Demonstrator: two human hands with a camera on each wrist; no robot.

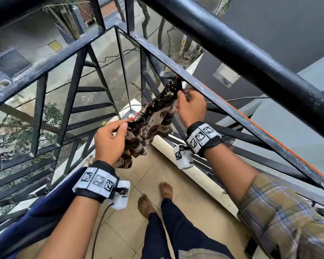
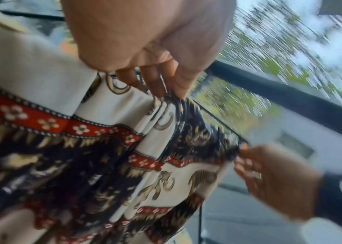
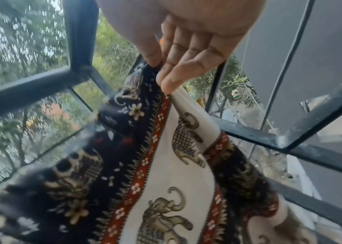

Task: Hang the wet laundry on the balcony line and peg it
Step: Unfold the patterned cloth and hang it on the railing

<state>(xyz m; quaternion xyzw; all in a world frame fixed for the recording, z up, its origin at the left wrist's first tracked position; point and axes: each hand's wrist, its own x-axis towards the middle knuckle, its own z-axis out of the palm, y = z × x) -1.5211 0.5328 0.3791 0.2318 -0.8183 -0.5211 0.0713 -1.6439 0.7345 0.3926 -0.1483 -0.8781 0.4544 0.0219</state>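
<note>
Black balcony railing [image 1: 221, 101] runs off toward one o'clock, orange line [image 1: 281, 144] along it. Patterned cloth [image 1: 148, 124] (elephant print) stretches mid-air between both hands: left hand [image 1: 110, 141] pinches its lower edge, right hand [image 1: 192, 107] pinches the upper corner beside the rail.

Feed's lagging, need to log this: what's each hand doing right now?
Left hand: pinches the edge of the patterned cloth.
Right hand: pinches the cloth's other end, up by the railing.
</note>
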